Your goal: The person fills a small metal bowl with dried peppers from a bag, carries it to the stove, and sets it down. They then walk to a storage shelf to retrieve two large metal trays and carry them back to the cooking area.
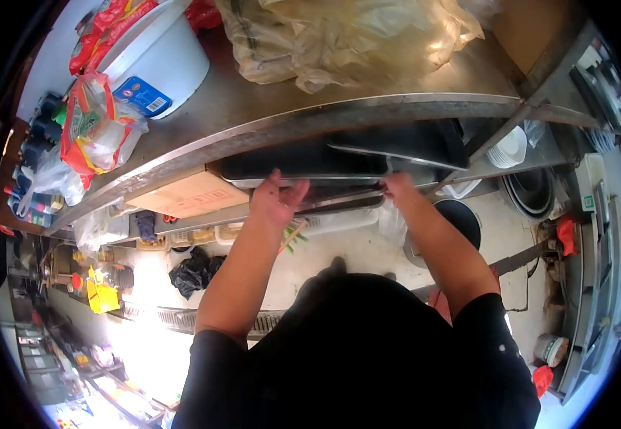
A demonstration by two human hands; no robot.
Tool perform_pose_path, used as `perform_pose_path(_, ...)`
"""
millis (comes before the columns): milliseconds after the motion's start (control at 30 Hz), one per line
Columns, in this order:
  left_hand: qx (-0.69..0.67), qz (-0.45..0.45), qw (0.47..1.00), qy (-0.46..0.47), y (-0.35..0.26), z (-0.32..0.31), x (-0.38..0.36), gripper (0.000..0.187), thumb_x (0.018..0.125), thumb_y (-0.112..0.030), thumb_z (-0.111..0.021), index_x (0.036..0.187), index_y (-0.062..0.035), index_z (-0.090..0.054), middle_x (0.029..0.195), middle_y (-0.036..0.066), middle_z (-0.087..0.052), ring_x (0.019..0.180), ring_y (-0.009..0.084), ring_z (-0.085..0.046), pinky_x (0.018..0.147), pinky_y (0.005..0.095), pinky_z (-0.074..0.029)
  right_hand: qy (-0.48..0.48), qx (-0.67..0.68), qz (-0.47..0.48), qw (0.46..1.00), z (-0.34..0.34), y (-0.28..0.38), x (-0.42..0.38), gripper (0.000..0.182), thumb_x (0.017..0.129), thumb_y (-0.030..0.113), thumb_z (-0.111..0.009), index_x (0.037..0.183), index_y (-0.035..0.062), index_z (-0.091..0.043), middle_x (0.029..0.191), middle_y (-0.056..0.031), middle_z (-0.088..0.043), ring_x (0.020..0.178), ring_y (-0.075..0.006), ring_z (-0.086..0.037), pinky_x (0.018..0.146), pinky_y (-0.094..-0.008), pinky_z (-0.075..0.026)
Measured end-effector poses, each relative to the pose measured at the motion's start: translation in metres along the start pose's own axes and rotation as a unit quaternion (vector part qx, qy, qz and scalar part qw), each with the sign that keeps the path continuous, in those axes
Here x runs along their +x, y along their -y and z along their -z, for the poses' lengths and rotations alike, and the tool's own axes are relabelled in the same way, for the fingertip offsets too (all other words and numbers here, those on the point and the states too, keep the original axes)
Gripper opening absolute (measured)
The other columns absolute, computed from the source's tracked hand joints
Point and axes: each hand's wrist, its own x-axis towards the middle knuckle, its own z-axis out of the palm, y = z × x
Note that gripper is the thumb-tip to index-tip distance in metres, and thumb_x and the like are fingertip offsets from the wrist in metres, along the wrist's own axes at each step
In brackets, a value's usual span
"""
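Note:
Dark metal trays lie on the shelf under the upper ledge. The wide black tray (296, 161) has its light rim facing me, and another black tray (421, 139) sits at an angle over its right side. Fingers apart and palm turned upward, my left hand (278, 200) is right at the front rim of the wide tray. My right hand (399, 187) is closed at that stack's front right corner, its fingers curled on a tray edge. Just below the rim, between my hands, a further dark tray edge (342, 201) shows.
A cardboard box (189, 196) stands left of the trays. Above, the steel shelf (253, 118) bears a white bucket (160, 61) and plastic bags (353, 39). White bowls (508, 148) sit at right, a large pot (457, 225) on the floor below. Baskets and a black bag (194, 272) lie lower left.

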Motion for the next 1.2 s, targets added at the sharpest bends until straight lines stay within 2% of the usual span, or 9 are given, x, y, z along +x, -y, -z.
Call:
perform_pose_path(67, -0.015, 0.018, 1.0, -0.004, -0.007, -0.006, 0.003, 0.022, 0.088, -0.013, -0.046, 0.106, -0.0057, -0.035, 0.123, 0.035, -0.024, 0.109, 0.0445, -0.038, 0.087, 0.0523, -0.044, 0.044, 0.299, -0.081, 0.95, 0.003, 0.016, -0.007, 0.006, 0.078, 0.004, -0.052, 0.082, -0.0013, -0.053, 0.077, -0.0116, -0.054, 0.074, -0.0253, -0.056, 0.064, -0.039, -0.053)
perform_pose_path(300, -0.092, 0.093, 0.991, 0.005, -0.024, -0.036, -0.007, 0.032, 0.09, -0.011, -0.04, 0.118, -0.0011, -0.028, 0.132, 0.037, -0.003, 0.119, 0.041, -0.028, 0.078, 0.0344, -0.049, 0.071, 0.448, 0.056, 0.889, -0.004, 0.038, -0.03, 0.007, 0.076, 0.003, -0.051, 0.082, 0.0036, -0.053, 0.081, -0.0081, -0.055, 0.075, -0.0231, -0.056, 0.07, -0.0396, -0.051)
perform_pose_path(533, -0.056, 0.079, 0.994, -0.053, -0.029, -0.036, -0.008, 0.038, 0.088, -0.017, -0.046, 0.121, -0.0031, -0.033, 0.133, 0.035, -0.002, 0.114, 0.0364, -0.036, 0.063, 0.0251, -0.05, 0.125, 0.319, 0.05, 0.938, -0.006, 0.055, -0.058, 0.028, 0.075, -0.001, -0.048, 0.102, 0.0049, -0.05, 0.087, -0.0069, -0.054, 0.08, -0.0236, -0.056, 0.076, -0.0437, -0.05)
perform_pose_path(600, 0.086, -0.019, 0.992, -0.091, -0.021, -0.031, -0.014, 0.041, 0.085, -0.022, -0.052, 0.12, -0.0069, -0.037, 0.132, 0.031, -0.012, 0.108, 0.0323, -0.041, 0.053, 0.02, -0.046, 0.123, 0.321, 0.047, 0.938, -0.005, 0.051, -0.052, 0.039, 0.075, -0.003, -0.047, 0.113, 0.0055, -0.046, 0.093, -0.0071, -0.054, 0.083, -0.0238, -0.057, 0.077, -0.0458, -0.049)
perform_pose_path(667, 0.044, 0.036, 0.989, -0.139, -0.024, -0.017, 0.004, 0.042, 0.081, -0.024, -0.057, 0.117, -0.0097, -0.041, 0.125, 0.024, -0.03, 0.102, 0.0277, -0.045, 0.049, 0.017, -0.043, 0.11, 0.327, 0.051, 0.937, -0.009, 0.044, -0.049, 0.047, 0.073, -0.003, -0.048, 0.118, 0.0048, -0.041, 0.089, -0.0059, -0.053, 0.079, -0.0207, -0.055, 0.075, -0.0454, -0.05)
perform_pose_path(767, 0.098, 0.001, 0.994, -0.049, -0.023, 0.002, 0.01, 0.039, 0.076, -0.014, -0.064, 0.107, -0.0078, -0.042, 0.098, 0.017, -0.051, 0.091, 0.0213, -0.051, 0.051, 0.0182, -0.047, 0.087, 0.333, 0.053, 0.937, -0.015, 0.042, -0.061, 0.055, 0.071, -0.003, -0.05, 0.124, 0.0041, -0.037, 0.085, -0.004, -0.051, 0.073, -0.0165, -0.054, 0.072, -0.0449, -0.052)
perform_pose_path(1000, 0.264, -0.042, 0.963, -0.021, -0.023, 0.023, -0.001, 0.029, 0.078, 0.008, -0.053, 0.097, -0.0069, -0.038, 0.09, 0.011, -0.051, 0.075, 0.0166, -0.056, 0.064, 0.0285, -0.054, 0.123, 0.289, 0.083, 0.946, 0.003, 0.037, -0.072, 0.045, 0.074, -0.002, -0.046, 0.118, 0.0068, -0.048, 0.087, -0.0038, -0.057, 0.076, -0.0189, -0.058, 0.069, -0.0416, -0.051)
perform_pose_path(1100, 0.215, -0.047, 0.967, 0.13, -0.022, 0.042, -0.018, 0.028, 0.078, 0.008, -0.053, 0.096, -0.0075, -0.038, 0.089, 0.01, -0.051, 0.075, 0.0168, -0.056, 0.064, 0.0297, -0.054, 0.123, 0.317, 0.086, 0.937, 0.022, 0.038, -0.103, 0.046, 0.071, -0.002, -0.05, 0.116, 0.004, -0.047, 0.082, -0.0014, -0.053, 0.066, -0.0125, -0.052, 0.061, -0.0376, -0.054)
perform_pose_path(1200, 0.277, -0.154, 0.947, -0.051, -0.01, -0.01, -0.095, 0.01, 0.073, -0.011, -0.052, 0.07, -0.0063, -0.043, 0.066, 0.009, -0.048, 0.052, 0.018, -0.052, 0.033, 0.014, -0.034, 0.086, 0.305, 0.086, 0.944, 0.04, 0.029, -0.133, 0.043, 0.07, -0.002, -0.048, 0.113, 0.0034, -0.049, 0.08, -0.0021, -0.054, 0.065, -0.0128, -0.052, 0.057, -0.0339, -0.052)
